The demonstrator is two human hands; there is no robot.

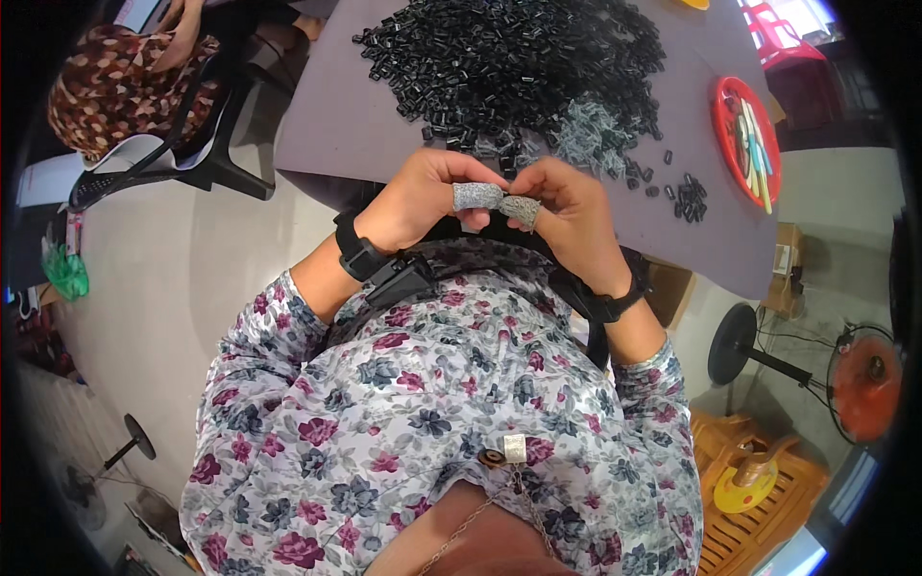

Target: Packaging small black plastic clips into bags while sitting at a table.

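Note:
My left hand (427, 197) and my right hand (574, 216) meet in front of me at the table's near edge. Both are closed, with fingertips pinched together and touching. Whatever they hold is hidden or too small to name. Grey wraps (475, 197) cover both thumbs. Just beyond my hands lies a big heap of small black plastic pieces (509, 67). At its near right side rests a tangle of thin grey-green scraps (595, 134). A few loose black pieces (690, 199) form a small cluster to the right.
On the right of the grey table (331, 130) is a red tray (720, 125) holding several slim tools. Another person (125, 91) sits in a chair at the far left. A fan (864, 384) and an orange slatted stool (759, 518) stand at the right.

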